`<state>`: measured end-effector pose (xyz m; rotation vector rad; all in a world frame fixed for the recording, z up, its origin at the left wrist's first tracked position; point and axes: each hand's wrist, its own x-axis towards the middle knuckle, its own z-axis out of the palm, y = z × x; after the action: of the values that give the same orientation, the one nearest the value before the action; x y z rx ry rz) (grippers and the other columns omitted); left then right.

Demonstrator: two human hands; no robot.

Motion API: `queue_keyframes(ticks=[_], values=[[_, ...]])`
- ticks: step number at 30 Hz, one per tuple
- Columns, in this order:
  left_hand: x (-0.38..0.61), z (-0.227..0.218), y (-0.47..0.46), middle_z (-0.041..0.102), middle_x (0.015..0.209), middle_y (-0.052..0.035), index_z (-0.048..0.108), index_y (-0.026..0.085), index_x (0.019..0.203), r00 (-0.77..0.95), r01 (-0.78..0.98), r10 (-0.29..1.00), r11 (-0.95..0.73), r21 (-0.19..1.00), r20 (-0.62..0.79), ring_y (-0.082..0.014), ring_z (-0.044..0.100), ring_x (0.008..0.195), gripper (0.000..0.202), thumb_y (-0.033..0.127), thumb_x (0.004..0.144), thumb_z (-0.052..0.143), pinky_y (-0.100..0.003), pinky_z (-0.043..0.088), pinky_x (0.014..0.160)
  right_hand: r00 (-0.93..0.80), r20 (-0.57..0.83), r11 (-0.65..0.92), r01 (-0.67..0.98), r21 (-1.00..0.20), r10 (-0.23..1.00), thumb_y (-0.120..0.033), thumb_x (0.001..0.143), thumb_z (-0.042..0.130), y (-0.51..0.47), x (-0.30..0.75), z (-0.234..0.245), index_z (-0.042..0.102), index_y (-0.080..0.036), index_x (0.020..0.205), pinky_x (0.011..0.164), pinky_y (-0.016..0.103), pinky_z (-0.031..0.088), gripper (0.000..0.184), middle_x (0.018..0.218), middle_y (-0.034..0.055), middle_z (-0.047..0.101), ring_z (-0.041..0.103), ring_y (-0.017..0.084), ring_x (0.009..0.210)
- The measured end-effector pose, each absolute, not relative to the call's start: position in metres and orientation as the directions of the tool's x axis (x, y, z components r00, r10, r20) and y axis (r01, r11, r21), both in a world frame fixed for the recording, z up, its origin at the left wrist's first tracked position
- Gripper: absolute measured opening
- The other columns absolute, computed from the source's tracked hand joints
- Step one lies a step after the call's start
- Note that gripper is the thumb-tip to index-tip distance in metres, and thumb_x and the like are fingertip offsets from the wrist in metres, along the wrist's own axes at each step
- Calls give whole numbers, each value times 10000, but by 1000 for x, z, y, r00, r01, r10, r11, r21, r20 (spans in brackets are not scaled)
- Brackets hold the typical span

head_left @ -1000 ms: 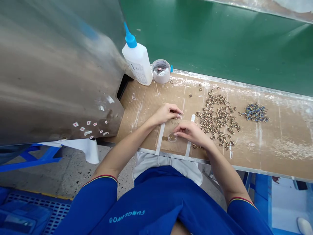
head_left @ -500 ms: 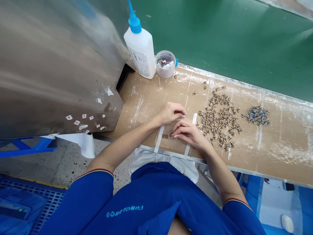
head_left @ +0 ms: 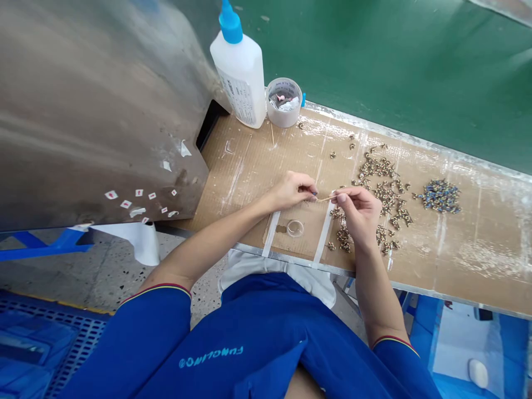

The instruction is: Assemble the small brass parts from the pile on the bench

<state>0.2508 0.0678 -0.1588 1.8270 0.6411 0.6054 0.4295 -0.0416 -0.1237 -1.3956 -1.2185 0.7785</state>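
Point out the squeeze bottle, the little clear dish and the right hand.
Squeeze bottle [head_left: 241, 83], head view, on its white body.
Little clear dish [head_left: 295, 228], head view, on its middle.
Right hand [head_left: 361, 213], head view, on its middle.

Blue short-sleeved shirt [head_left: 233, 338]
Red-and-yellow trim [head_left: 155, 287] on the sleeve cuffs, pale lettering [head_left: 211, 354] on the chest, white fabric [head_left: 270, 274] over the lap
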Motion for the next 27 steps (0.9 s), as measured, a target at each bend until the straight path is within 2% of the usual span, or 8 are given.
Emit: queue_keyframes(ticks=[2, 4, 7, 19, 27], values=[[251, -159, 68, 760, 783, -31, 768, 147, 768, 732, 147, 674, -299, 943, 99, -123, 646, 715, 22, 147, 779, 788, -240, 475, 704, 366, 208, 101, 289, -952, 907, -591, 883, 754, -39, 429, -128, 736, -240, 875, 659, 322, 613, 351, 759, 22, 771, 738, 173, 687], [252, -159, 67, 760, 782, -30, 768, 146, 768, 731, 155, 677, -293, 943, 90, -122, 643, 709, 26, 152, 783, 788, -240, 473, 701, 391, 234, 95, 343, -934, 890, -606, 890, 734, -37, 429, -133, 733, -238, 884, 663, 332, 615, 368, 774, 30, 774, 742, 179, 698], [253, -159, 67, 746, 756, -20, 762, 147, 760, 732, 177, 676, -304, 936, 81, -120, 635, 695, 36, 155, 789, 782, -238, 461, 690, 371, 248, 89, 396, -914, 895, -601, 911, 707, -36, 428, -138, 737, -234, 894, 690, 345, 618, 369, 806, 42, 784, 751, 187, 728], [253, -155, 66, 726, 730, -17, 753, 139, 771, 744, 209, 663, -349, 913, 83, -118, 623, 675, 45, 109, 800, 738, -232, 454, 695, 349, 209, 53, 408, -912, 913, -617, 890, 721, -35, 431, -146, 770, -226, 893, 720, 349, 601, 394, 832, 56, 801, 757, 197, 748], [254, -155, 66, 713, 725, -6, 740, 137, 753, 745, 219, 664, -331, 918, 61, -122, 617, 686, 89, 54, 784, 744, -236, 443, 712, 296, 237, 61, 502, -863, 925, -538, 933, 690, -36, 432, -147, 771, -235, 910, 711, 342, 590, 315, 823, 40, 792, 737, 185, 727]])
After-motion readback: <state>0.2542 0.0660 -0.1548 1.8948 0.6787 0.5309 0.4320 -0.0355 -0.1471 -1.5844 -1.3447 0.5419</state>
